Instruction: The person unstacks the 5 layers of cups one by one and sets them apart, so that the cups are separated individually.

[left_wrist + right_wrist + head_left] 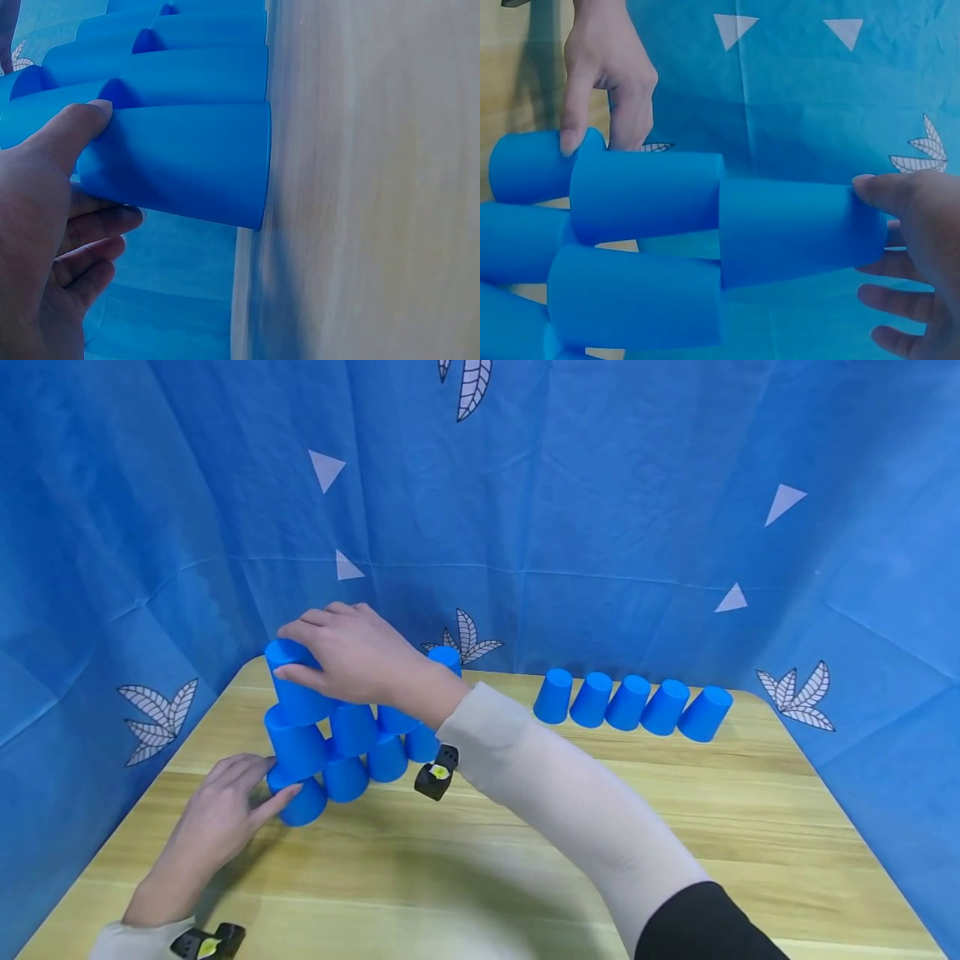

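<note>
Upside-down blue cups stand in a stacked wall at the left of the table. My left hand holds the near-end cup of the bottom row between thumb and fingers; the left wrist view shows the thumb on this cup near its top. Above, my right hand grips a third-level cup by its upper end. In the right wrist view that cup rests against the second-level cups, its thumb side facing the camera. My right forearm hides part of the wall's far end.
Several upside-down blue cups stand in a separate row at the back right of the wooden table. One more cup top shows behind my right forearm. A blue patterned curtain surrounds the table's back and sides.
</note>
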Tool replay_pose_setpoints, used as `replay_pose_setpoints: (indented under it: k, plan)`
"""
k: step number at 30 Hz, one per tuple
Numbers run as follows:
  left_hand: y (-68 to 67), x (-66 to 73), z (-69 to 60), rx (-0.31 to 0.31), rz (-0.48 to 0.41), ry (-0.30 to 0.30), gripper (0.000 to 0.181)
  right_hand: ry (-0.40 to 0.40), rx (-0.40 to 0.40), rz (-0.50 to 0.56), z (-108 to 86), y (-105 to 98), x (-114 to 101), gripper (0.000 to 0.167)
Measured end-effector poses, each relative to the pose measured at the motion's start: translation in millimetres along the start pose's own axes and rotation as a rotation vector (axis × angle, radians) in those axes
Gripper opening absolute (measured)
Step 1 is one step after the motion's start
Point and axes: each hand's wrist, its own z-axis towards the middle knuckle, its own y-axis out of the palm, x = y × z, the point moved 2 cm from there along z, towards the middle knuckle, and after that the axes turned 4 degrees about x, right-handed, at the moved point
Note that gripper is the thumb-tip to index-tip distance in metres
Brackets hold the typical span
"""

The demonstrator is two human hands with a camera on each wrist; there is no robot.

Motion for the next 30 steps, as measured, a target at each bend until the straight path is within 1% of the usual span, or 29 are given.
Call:
replay_pose_setpoints:
  k: [3,8,14,20,24,30]
  plan:
    - [-0.2,1.5,0.5,0.004,-0.007,0.006,0.051,0.003,0.021,0.032,-1.4,0,1,0.056]
    - [1.4,1.4,1.1,0.009,-0.023,0.021,0.049,0.038,0.089,0.123,-10.1,-3,10,0.055]
    - [0.2,-2.2,1.3,0.005,-0.011,0.001,0.050,0.073,0.139,0.210,-26.4,-10,22,0.055]
    - [-0.8,-8.1,-1.2,-0.012,0.001,-0.059,0.049,0.087,0.195,0.273,-48.9,-12,33,0.053]
    - [-2.5,-11.8,-1.6,-0.005,0.017,-0.060,0.052,0.099,0.250,0.302,-66.2,-9,42,0.050]
    - [-6.7,-12.5,-0.7,-0.006,0.026,-0.063,0.052,0.083,0.333,0.319,-90.2,-7,54,0.046]
